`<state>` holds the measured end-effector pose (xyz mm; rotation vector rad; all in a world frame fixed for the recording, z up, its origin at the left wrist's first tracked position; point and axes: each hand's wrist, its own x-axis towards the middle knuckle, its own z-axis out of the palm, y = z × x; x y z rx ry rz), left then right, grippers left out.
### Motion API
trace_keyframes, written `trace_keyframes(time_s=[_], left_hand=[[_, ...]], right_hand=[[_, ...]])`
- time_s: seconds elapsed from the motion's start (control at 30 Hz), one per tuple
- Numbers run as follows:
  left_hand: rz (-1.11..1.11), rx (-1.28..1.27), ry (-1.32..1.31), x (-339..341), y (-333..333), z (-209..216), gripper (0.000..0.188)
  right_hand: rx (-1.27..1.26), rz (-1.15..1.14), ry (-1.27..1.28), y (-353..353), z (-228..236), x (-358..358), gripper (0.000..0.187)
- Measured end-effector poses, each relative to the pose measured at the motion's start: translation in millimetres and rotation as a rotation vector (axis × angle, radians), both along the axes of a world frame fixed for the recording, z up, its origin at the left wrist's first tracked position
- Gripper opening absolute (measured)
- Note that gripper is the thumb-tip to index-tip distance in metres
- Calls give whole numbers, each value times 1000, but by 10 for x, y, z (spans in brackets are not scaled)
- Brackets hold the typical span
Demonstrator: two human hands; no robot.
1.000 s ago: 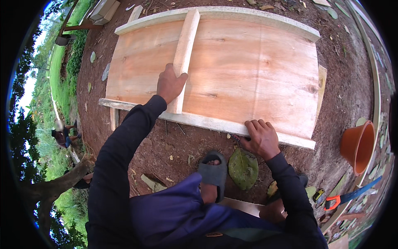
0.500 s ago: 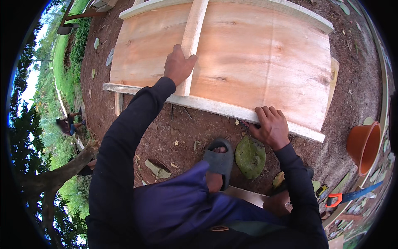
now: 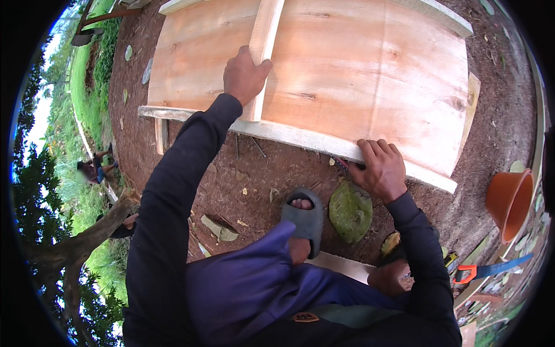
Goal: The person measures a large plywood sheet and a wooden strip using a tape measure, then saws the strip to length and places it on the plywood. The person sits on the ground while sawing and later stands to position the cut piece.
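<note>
A broad plywood panel (image 3: 335, 69) framed with pale wooden strips lies in front of me, raised off the dirt. My left hand (image 3: 245, 78) is closed around the near part of a wooden batten (image 3: 266, 29) that runs across the panel, thumb on its right side. At the panel's near edge, my right hand (image 3: 381, 170) grips the long edge strip (image 3: 300, 136), fingers over its top and thumb below. Beside that thumb, a thin reddish object (image 3: 341, 163) shows partly under the strip; I cannot make out its kind.
An orange bucket (image 3: 509, 205) stands at the right, with a blue-bladed handsaw (image 3: 491, 270) near it. My sandalled foot (image 3: 303, 222) is below the panel, beside a large green leaf (image 3: 350, 212). A tree branch (image 3: 87, 240) and another person (image 3: 95, 169) are at the left.
The whole view has shifted slightly, so the panel and ground sit a little higher in it. Both hands keep their holds on the batten and the edge strip.
</note>
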<state>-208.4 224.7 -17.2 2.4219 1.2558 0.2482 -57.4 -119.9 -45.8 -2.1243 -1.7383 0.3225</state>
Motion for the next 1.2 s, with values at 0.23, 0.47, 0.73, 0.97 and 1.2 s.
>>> trace_keyframes(time_s=[0.23, 0.47, 0.73, 0.97, 1.2], left_hand=[[33, -36, 15, -62, 78, -137, 50], [34, 1, 101, -8, 66, -173, 46], [13, -119, 74, -132, 202, -149, 55], [221, -314, -3, -246, -23, -220, 83], [135, -350, 72, -344, 53, -167, 72]], right_hand=[[63, 24, -23, 51, -22, -6, 44], [101, 31, -79, 56, -16, -38, 42], [2, 19, -89, 73, 28, -55, 44], [65, 9, -80, 4, -32, -13, 44], [18, 25, -75, 8, 74, 17, 44]])
